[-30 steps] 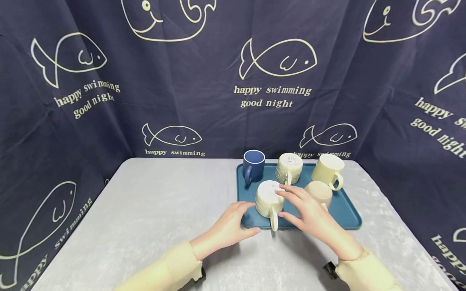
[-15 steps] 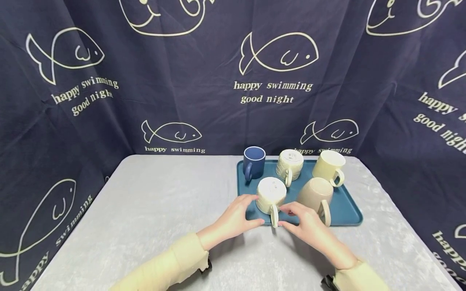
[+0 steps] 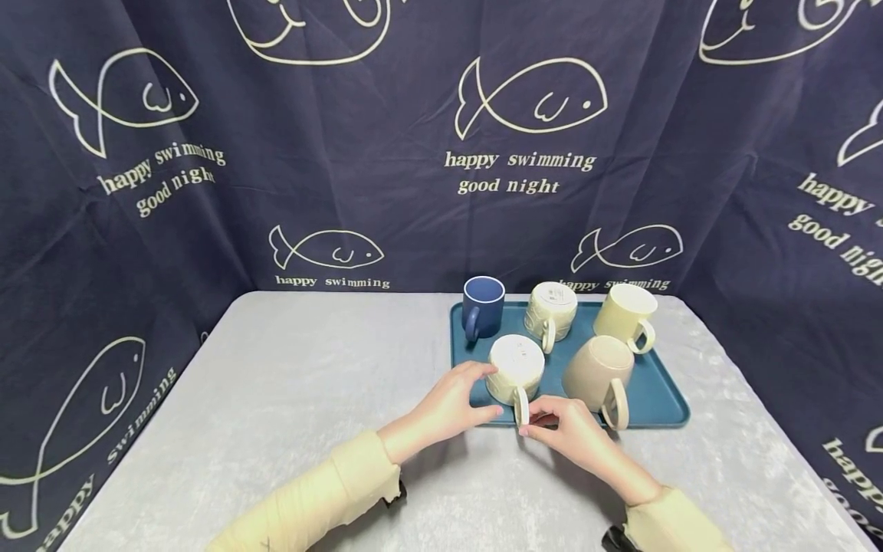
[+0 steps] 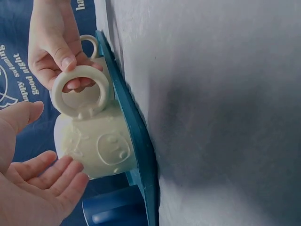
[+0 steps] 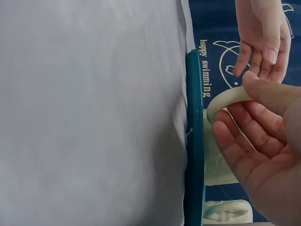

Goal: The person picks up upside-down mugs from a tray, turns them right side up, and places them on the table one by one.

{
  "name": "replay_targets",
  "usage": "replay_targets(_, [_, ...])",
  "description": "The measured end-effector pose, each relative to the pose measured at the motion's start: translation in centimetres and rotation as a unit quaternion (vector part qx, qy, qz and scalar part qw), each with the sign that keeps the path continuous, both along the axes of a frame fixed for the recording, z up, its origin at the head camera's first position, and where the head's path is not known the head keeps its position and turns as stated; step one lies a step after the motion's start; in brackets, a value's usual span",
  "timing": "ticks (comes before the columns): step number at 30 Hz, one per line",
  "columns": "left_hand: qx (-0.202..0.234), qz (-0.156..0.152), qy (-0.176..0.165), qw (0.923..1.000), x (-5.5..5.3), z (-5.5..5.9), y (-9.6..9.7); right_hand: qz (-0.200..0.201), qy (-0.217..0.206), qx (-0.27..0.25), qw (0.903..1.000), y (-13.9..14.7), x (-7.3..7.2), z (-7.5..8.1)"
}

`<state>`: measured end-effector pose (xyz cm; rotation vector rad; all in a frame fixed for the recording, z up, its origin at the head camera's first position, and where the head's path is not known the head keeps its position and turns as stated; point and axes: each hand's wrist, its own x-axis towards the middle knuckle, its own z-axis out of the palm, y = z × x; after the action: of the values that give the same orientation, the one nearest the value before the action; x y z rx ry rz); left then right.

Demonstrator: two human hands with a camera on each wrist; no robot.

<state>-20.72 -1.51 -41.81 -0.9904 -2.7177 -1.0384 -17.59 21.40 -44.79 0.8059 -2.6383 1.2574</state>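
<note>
A cream mug (image 3: 516, 366) with a raised pattern stands upside down on the front left of the blue tray (image 3: 665, 406), its base facing up. My right hand (image 3: 576, 435) pinches the mug's ring-shaped handle (image 4: 59, 98) between thumb and fingers, the handle pointing toward me. On the mug's left side is my left hand (image 3: 444, 406), fingers extended and thumb spread; the index fingertip reaches the mug's wall in the head view. The left wrist view shows those left fingers (image 4: 70, 181) beside the patterned wall.
Around it on the tray are an upright navy mug (image 3: 484, 310), an upside-down cream mug (image 3: 552, 310), an upright pale yellow mug (image 3: 624, 314) and an upside-down beige mug (image 3: 596, 376). The tray sits at the right of the grey-covered table (image 3: 310, 368), with a printed fish curtain (image 3: 386, 138) behind.
My right hand has come down from over the mug's base to its handle and now pinches it, uncovering the beige mug. My left hand has shifted slightly right, staying beside the mug.
</note>
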Motion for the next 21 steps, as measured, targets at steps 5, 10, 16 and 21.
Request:
replay_targets(5, [0.006,-0.011,0.016,0.9998,-0.3,0.2,0.0,-0.013,-0.011,0.0,0.9999,0.0,0.1,0.0])
replay_targets(10, [0.014,-0.014,0.024,0.9995,-0.7,0.4,0.0,-0.018,0.021,-0.011,0.9996,-0.1,0.2,0.2])
replay_targets(16, [0.02,-0.016,0.036,0.999,-1.0,0.8,-0.2,-0.036,0.049,-0.002,0.9981,-0.3,0.3,0.8])
replay_targets(21, [0.027,-0.02,0.044,0.9985,-1.3,1.3,-0.3,-0.045,0.087,0.009,0.9951,-0.5,0.5,1.8])
